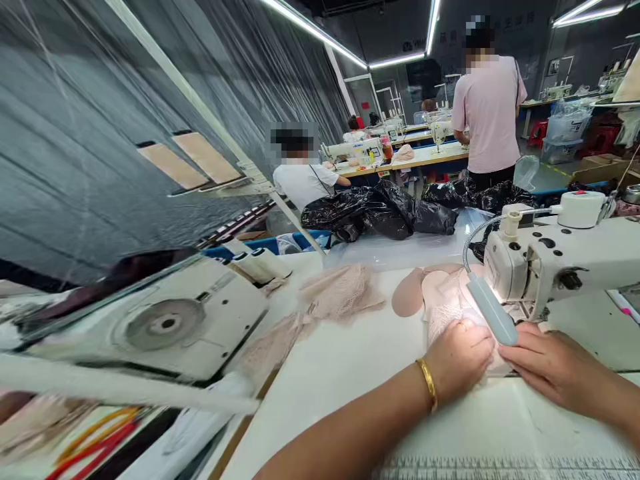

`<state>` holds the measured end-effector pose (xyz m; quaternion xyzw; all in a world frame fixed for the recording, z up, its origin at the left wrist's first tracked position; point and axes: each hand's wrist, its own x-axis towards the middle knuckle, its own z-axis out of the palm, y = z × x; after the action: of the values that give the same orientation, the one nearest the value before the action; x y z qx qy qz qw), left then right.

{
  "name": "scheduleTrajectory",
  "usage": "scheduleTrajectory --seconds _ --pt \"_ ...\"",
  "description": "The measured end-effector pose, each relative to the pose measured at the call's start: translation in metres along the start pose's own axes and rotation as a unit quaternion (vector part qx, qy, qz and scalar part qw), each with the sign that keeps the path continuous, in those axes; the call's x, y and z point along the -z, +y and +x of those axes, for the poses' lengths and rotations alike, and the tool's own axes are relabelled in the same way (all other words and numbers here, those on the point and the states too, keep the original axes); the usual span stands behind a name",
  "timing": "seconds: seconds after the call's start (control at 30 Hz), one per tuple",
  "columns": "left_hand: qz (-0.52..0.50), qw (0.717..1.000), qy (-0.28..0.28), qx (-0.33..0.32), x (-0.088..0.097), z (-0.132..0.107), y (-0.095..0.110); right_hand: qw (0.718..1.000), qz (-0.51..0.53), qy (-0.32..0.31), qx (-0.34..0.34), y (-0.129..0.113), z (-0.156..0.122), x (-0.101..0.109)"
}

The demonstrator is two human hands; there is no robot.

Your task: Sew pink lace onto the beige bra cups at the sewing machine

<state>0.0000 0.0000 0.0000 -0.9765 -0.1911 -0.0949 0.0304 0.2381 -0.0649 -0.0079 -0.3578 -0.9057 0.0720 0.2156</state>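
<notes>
A beige lace bra (443,313), with smooth rounded cups, lies on the white sewing table under the head of a sewing machine (505,260). My left hand (463,357), a gold bangle at its wrist, is closed on the near edge of the bra, left of the needle area. Close by on the right, my right hand (547,363) has its fingers pressed together on the same fabric edge beside the presser foot; its thumb is hidden. A grey lamp (493,310) on a bent metal neck hangs between my hands and lights the fabric, covering part of the stitching spot.
Loose beige lace (340,293) trails across the table to the left. A second machine bed (165,323), thread cones (257,267) and a slanting white pole stand left. Black plastic bags (380,210) lie beyond the table. Two people work farther back. A ruler strip (505,469) runs along the front.
</notes>
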Motion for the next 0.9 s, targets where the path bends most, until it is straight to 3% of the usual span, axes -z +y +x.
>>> scheduleTrajectory --seconds 0.27,0.53,0.9 --pt "-0.032 0.999 0.006 -0.028 -0.004 0.003 -0.012 0.998 -0.004 0.015 -0.061 0.010 -0.004 -0.012" --pt "-0.181 0.981 0.055 -0.040 -0.013 0.013 -0.040 0.992 -0.066 0.020 -0.107 0.014 -0.005 -0.020" --pt "-0.210 0.977 0.033 -0.018 -0.013 0.014 -0.051 0.994 -0.066 0.020 -0.080 0.011 -0.004 -0.016"
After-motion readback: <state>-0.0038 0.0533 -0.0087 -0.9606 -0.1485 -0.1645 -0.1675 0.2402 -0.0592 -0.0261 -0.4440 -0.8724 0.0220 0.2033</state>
